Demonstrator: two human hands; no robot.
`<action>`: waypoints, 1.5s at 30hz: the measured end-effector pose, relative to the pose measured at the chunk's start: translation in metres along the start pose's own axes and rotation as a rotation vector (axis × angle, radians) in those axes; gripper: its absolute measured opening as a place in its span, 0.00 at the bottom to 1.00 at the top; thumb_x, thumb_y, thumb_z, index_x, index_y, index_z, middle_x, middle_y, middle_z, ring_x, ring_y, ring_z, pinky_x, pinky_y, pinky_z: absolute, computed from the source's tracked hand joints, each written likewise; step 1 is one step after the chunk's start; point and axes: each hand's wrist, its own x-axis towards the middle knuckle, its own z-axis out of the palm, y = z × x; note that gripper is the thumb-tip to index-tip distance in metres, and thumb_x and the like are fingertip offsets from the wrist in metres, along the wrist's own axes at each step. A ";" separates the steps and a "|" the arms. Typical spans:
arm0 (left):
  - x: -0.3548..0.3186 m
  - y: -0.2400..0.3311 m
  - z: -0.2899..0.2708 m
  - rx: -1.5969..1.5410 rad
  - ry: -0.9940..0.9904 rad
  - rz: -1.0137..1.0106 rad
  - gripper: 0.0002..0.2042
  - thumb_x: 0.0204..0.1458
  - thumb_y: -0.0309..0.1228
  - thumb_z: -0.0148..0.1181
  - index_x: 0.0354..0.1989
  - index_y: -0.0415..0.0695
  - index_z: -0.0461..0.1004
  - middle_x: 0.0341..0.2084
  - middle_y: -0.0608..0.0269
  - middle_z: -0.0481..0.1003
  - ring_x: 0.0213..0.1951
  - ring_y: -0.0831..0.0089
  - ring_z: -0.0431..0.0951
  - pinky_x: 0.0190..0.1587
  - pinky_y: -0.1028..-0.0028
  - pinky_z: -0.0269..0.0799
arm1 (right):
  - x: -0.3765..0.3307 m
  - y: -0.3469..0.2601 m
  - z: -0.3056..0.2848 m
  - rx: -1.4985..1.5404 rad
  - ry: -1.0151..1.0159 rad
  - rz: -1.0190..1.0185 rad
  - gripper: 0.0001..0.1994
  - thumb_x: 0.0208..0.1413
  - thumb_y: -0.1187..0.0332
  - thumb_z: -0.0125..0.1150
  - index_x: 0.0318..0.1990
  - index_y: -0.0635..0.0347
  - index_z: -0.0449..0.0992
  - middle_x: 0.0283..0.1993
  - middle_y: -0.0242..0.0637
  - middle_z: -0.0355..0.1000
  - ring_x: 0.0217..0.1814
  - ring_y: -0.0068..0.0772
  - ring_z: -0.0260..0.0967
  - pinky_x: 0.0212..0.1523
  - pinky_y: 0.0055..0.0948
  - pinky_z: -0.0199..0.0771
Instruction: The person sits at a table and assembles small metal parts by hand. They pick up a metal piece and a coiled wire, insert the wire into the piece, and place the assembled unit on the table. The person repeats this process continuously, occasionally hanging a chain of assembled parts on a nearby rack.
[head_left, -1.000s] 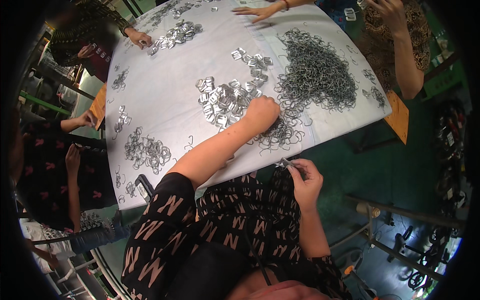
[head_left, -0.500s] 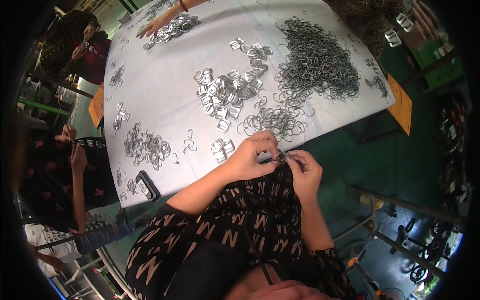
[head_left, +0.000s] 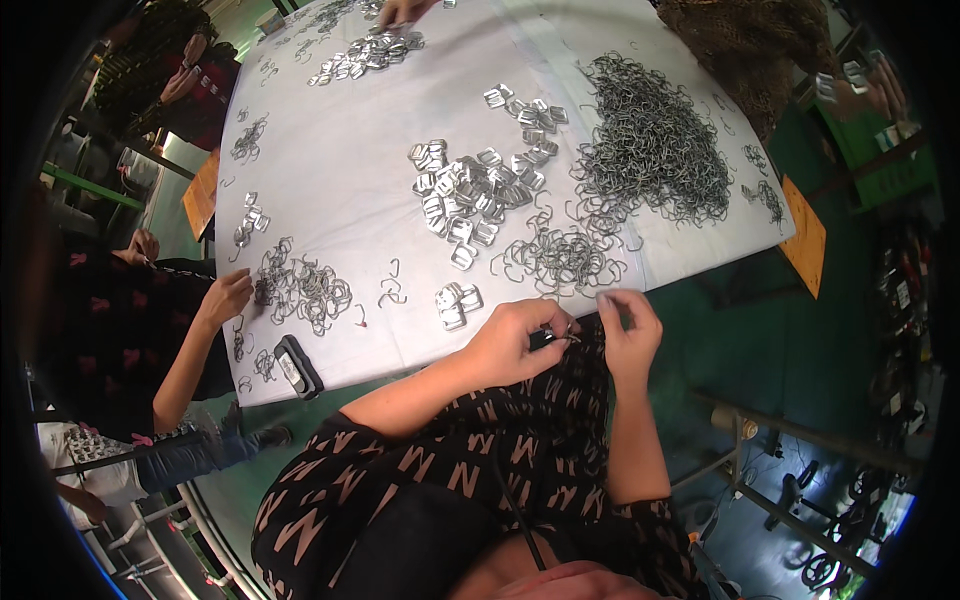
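Note:
Just off the near edge of the white-covered table (head_left: 350,190), my left hand (head_left: 518,342) is closed on a small metal piece (head_left: 571,334). The fingers cover most of it, so its shape is unclear. Beside it, my right hand (head_left: 632,335) is apart from the piece, thumb and fingers separated, with nothing seen in them. Beyond my hands lies a loose heap of bent wire hooks (head_left: 562,258). Two or three silver slotted buckles (head_left: 456,304) sit at the edge near my left hand, and a larger buckle pile (head_left: 470,190) is farther in.
A big mound of wire hooks (head_left: 655,145) covers the right side. At left are another hook heap (head_left: 310,290), a black-rimmed block (head_left: 297,367) and a co-worker's hand (head_left: 230,295). Another person's hand (head_left: 400,12) is by the far buckles (head_left: 365,55). Metal rails (head_left: 800,430) stand right.
My right hand has parted from the metal piece, which stays in my left hand. The co-worker at left has reached a hand to the hook heap. The view has shifted slightly.

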 end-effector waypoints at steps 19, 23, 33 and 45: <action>-0.011 -0.012 -0.004 0.056 -0.028 0.084 0.05 0.46 0.20 0.60 0.29 0.38 0.69 0.34 0.55 0.79 0.36 0.63 0.79 0.39 0.70 0.73 | 0.123 0.009 0.096 -0.532 -0.362 -0.112 0.11 0.45 0.68 0.69 0.34 0.61 0.76 0.28 0.37 0.71 0.34 0.32 0.69 0.38 0.31 0.66; -0.005 -0.009 -0.003 0.022 -0.013 0.067 0.04 0.47 0.20 0.60 0.29 0.38 0.70 0.35 0.55 0.80 0.37 0.68 0.80 0.40 0.72 0.73 | 0.104 0.017 0.049 0.113 -0.301 0.222 0.06 0.51 0.71 0.65 0.32 0.65 0.76 0.26 0.32 0.73 0.26 0.19 0.66 0.30 0.18 0.66; 0.008 -0.008 0.017 0.110 0.168 0.035 0.05 0.46 0.22 0.62 0.31 0.37 0.72 0.27 0.55 0.79 0.30 0.67 0.79 0.36 0.72 0.72 | 0.004 -0.003 -0.009 0.435 -0.142 0.313 0.06 0.49 0.78 0.67 0.35 0.71 0.78 0.31 0.31 0.75 0.32 0.17 0.69 0.35 0.18 0.69; 0.008 -0.016 0.025 0.237 0.082 0.030 0.06 0.46 0.21 0.63 0.33 0.37 0.76 0.27 0.55 0.78 0.29 0.63 0.80 0.32 0.72 0.74 | -0.019 -0.028 -0.010 0.118 -0.009 0.009 0.05 0.49 0.79 0.64 0.33 0.70 0.77 0.28 0.37 0.74 0.30 0.25 0.71 0.33 0.23 0.69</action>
